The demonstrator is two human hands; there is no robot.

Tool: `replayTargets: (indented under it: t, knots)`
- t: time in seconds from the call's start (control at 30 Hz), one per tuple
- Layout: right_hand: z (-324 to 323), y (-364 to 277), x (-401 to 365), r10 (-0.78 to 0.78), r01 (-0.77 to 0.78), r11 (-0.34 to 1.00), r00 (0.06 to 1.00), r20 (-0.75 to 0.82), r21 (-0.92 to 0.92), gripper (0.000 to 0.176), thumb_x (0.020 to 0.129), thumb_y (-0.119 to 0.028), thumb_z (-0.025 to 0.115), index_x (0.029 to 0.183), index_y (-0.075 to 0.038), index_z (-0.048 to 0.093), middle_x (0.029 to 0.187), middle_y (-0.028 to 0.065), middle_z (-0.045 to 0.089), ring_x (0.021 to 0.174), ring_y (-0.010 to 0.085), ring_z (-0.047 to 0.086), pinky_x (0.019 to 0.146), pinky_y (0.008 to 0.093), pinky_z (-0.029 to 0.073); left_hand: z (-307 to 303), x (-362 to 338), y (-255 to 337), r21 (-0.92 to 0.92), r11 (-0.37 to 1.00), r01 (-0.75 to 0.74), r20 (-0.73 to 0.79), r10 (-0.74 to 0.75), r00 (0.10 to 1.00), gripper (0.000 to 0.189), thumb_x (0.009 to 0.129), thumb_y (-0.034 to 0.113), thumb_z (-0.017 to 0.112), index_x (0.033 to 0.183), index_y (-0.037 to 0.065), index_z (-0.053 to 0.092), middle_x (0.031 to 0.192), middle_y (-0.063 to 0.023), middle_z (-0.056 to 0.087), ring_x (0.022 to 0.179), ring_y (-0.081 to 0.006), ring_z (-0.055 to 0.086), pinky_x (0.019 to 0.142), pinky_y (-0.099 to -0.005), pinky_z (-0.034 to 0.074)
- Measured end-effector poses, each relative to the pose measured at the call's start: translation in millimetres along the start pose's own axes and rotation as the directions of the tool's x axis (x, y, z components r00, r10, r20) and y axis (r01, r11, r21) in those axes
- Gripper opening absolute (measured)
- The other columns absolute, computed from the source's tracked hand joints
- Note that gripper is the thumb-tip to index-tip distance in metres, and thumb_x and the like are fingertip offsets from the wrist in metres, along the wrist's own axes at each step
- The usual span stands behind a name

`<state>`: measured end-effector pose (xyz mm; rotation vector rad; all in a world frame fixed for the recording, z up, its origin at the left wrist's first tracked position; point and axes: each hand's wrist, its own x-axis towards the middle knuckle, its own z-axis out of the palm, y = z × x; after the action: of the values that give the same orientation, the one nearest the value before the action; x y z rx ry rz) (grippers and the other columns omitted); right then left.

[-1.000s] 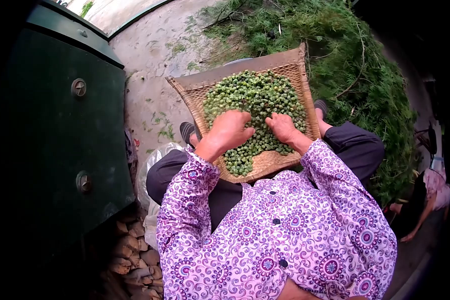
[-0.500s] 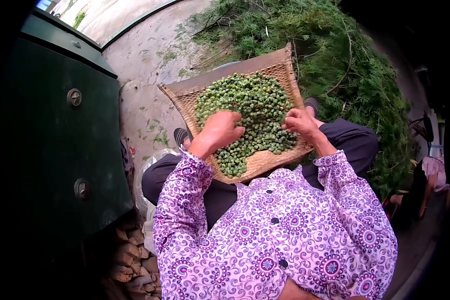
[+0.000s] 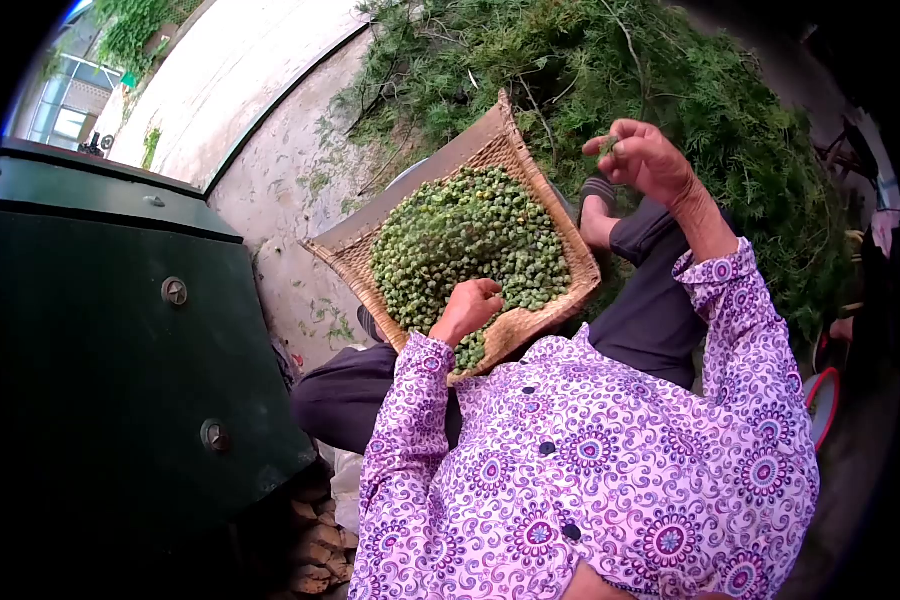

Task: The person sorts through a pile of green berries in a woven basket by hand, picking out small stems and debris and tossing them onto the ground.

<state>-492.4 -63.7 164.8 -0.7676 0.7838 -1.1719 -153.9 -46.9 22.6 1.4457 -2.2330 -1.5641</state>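
Observation:
A woven basket tray [image 3: 530, 165] rests across my lap, tilted in view, with a wide heap of small green pods [image 3: 450, 235] on it. My left hand [image 3: 470, 306] is at the lower part of the heap, its fingers curled down against the pods; whatever lies between the fingertips is hidden. Raised off the tray to the right, my right hand [image 3: 638, 160] pinches a small green sprig [image 3: 608, 147] between thumb and fingers, above my foot and beside the cut branches.
Feathery green branches [image 3: 710, 110] are piled ahead and to the right. A dark green metal cabinet [image 3: 100, 350] stands at the left. Split firewood [image 3: 320, 545] lies below it. A red-rimmed basin [image 3: 822, 405] is at the right.
My right hand has left the heap and risen to the right, a green sprig now visible in it. My left hand is lower on the heap. The view has turned.

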Motion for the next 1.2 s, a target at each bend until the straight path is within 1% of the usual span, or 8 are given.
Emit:
replayTargets:
  t: [0.27, 0.33, 0.5, 0.57, 0.73, 0.97, 1.1, 1.2]
  knots:
    - [-18, -15, 30, -0.149, 0.131, 0.981, 0.98, 0.128, 0.142, 0.011, 0.08, -0.006, 0.056, 0.089, -0.006, 0.051, 0.088, 0.0093, 0.062, 0.07, 0.0112, 0.062, 0.063, 0.0264, 0.052, 69, 35, -32, 0.055, 0.983, 0.178, -0.088, -0.172, 0.981, 0.032, 0.074, 0.01, 0.058, 0.105, 0.002, 0.062, 0.081, -0.0101, 0.065, 0.07, -0.0139, 0.06, 0.067, -0.0265, 0.048]
    - [-19, -15, 33, -0.159, 0.137, 0.98, 0.975, 0.158, 0.145, 0.011, 0.079, -0.006, 0.056, 0.089, -0.006, 0.051, 0.087, 0.0087, 0.063, 0.07, 0.0111, 0.062, 0.063, 0.0261, 0.052, 76, 42, -38, -0.028, 0.978, 0.207, -0.214, -0.208, 0.954, 0.035, 0.072, 0.015, 0.057, 0.105, 0.005, 0.062, 0.093, -0.0168, 0.064, 0.085, -0.0257, 0.063, 0.077, -0.0323, 0.048]
    - [1, -22, 42, -0.155, 0.126, 0.983, 0.96, 0.234, 0.136, 0.009, 0.078, -0.006, 0.058, 0.084, -0.006, 0.053, 0.077, 0.006, 0.064, 0.065, 0.0115, 0.064, 0.059, 0.0256, 0.053, 73, 42, -30, 0.062, 0.947, 0.315, -0.192, -0.298, 0.935, 0.038, 0.073, 0.017, 0.058, 0.109, 0.005, 0.06, 0.097, -0.0171, 0.063, 0.089, -0.0264, 0.062, 0.08, -0.033, 0.047]
    - [8, -26, 41, -0.143, 0.118, 0.985, 0.965, 0.222, 0.122, 0.008, 0.077, -0.006, 0.059, 0.083, -0.005, 0.053, 0.076, 0.0059, 0.063, 0.064, 0.0116, 0.064, 0.058, 0.0254, 0.053, 76, 43, -34, 0.165, 0.955, 0.246, -0.275, -0.195, 0.942, 0.043, 0.072, 0.015, 0.062, 0.113, 0.002, 0.057, 0.083, -0.0119, 0.065, 0.069, -0.0157, 0.061, 0.068, -0.0268, 0.048]
    - [11, -22, 37, -0.112, 0.095, 0.992, 0.964, 0.243, 0.08, 0.009, 0.076, -0.007, 0.06, 0.08, -0.004, 0.053, 0.074, 0.006, 0.063, 0.063, 0.0116, 0.063, 0.058, 0.0248, 0.053, 68, 49, -27, -0.153, 0.914, 0.376, -0.183, -0.4, 0.898, 0.04, 0.067, 0.01, 0.069, 0.104, -0.003, 0.059, 0.084, -0.0087, 0.063, 0.068, -0.0139, 0.059, 0.063, -0.027, 0.049]
    - [15, -15, 31, -0.106, 0.059, 0.979, 0.966, 0.237, 0.198, 0.013, 0.075, -0.003, 0.06, 0.086, -0.002, 0.053, 0.067, 0.0025, 0.058, 0.057, 0.01, 0.06, 0.053, 0.0245, 0.05, 61, 57, -29, -0.179, 0.864, 0.471, -0.066, -0.488, 0.87, 0.021, 0.068, 0.011, 0.069, 0.084, -0.001, 0.061, 0.073, -0.0054, 0.062, 0.065, -0.0112, 0.056, 0.06, -0.0266, 0.047]
    - [14, -5, 31, -0.112, 0.018, 0.944, 0.957, 0.268, 0.331, 0.017, 0.079, -0.007, 0.056, 0.095, -0.001, 0.055, 0.071, 0.0028, 0.059, 0.058, 0.0094, 0.06, 0.055, 0.0248, 0.05, 67, 56, -46, -0.179, 0.894, 0.411, -0.078, -0.429, 0.9, 0.013, 0.07, 0.008, 0.067, 0.078, 0.001, 0.059, 0.069, -0.0013, 0.058, 0.06, -0.0096, 0.051, 0.055, -0.0255, 0.043]
    - [19, 2, 33, -0.062, -0.056, 0.921, 0.956, 0.286, 0.386, 0.019, 0.081, -0.01, 0.054, 0.098, -0.001, 0.055, 0.073, 0.0022, 0.058, 0.057, 0.0087, 0.058, 0.056, 0.0245, 0.049, 68, 48, -48, -0.441, 0.833, 0.335, -0.095, -0.414, 0.905, 0.008, 0.071, 0.006, 0.064, 0.078, 0.003, 0.06, 0.069, 0.0012, 0.056, 0.057, -0.0084, 0.048, 0.051, -0.0242, 0.04]
